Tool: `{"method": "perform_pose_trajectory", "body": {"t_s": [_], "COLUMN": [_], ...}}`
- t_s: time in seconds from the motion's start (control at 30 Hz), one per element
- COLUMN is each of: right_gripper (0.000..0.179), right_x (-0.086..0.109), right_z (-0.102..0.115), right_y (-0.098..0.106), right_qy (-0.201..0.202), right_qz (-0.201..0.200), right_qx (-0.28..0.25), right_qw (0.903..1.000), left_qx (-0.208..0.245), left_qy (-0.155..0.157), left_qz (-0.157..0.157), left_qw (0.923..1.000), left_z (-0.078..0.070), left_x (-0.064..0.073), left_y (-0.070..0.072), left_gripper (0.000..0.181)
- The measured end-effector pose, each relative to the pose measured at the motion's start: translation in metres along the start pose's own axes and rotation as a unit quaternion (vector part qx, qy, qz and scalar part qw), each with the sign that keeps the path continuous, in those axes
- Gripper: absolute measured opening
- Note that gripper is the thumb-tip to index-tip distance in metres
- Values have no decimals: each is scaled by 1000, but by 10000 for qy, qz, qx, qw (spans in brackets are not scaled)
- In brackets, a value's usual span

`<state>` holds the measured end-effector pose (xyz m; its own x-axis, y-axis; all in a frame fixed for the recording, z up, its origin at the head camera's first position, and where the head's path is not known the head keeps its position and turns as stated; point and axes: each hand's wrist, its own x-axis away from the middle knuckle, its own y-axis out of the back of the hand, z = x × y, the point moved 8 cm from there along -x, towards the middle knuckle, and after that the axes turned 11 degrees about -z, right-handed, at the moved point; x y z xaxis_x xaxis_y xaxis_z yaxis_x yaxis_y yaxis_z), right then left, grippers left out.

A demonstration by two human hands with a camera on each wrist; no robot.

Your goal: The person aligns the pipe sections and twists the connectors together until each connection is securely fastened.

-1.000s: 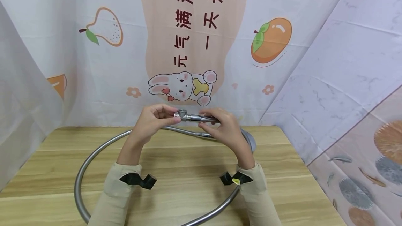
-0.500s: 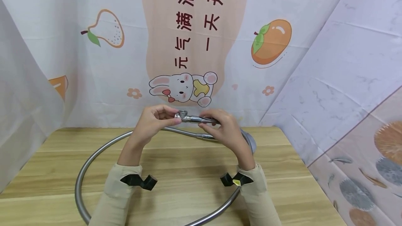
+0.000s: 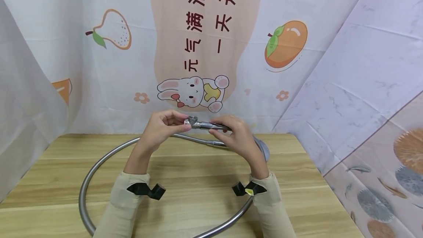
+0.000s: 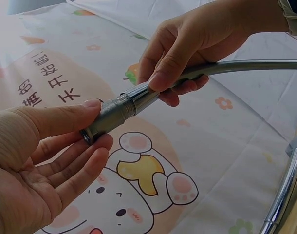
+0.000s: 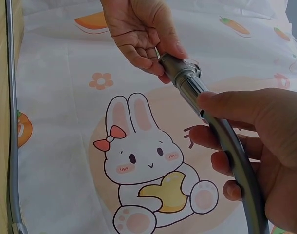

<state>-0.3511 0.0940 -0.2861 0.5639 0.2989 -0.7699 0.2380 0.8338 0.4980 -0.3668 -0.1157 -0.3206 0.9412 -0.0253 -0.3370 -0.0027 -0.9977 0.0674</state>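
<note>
Above the far part of the table, my left hand pinches a silver metal tee fitting between thumb and fingertips. An open round port on the fitting faces up. My right hand grips the shiny end sleeve of a grey shower hose, thumb on one side and fingers curled round the other. Sleeve and fitting sit in line, end against end. In the left wrist view, a threaded-looking ring shows at their joint. The fingers partly cover the fitting's outer end.
The hose runs in a wide loop over the wooden table, passing under both forearms. Its other end meets a shower head handle; the grey head lies partly behind my right wrist. A printed curtain hangs right behind the table.
</note>
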Motion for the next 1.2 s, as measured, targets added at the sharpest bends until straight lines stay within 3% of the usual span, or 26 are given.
{"method": "perform_pose_trajectory", "body": {"t_s": [0.33, 1.2], "right_gripper": [37, 28], "right_x": [0, -1], "right_z": [-1, 4], "right_y": [1, 2], "right_qy": [-24, 136], "right_qz": [-62, -115], "right_qx": [14, 11], "right_qw": [10000, 9998], "left_qx": [-80, 42], "left_qy": [49, -36], "left_qz": [-48, 26], "left_qw": [9999, 10000], "left_z": [1, -2], "left_x": [-3, -2], "left_y": [-1, 0], "left_gripper": [32, 29]}}
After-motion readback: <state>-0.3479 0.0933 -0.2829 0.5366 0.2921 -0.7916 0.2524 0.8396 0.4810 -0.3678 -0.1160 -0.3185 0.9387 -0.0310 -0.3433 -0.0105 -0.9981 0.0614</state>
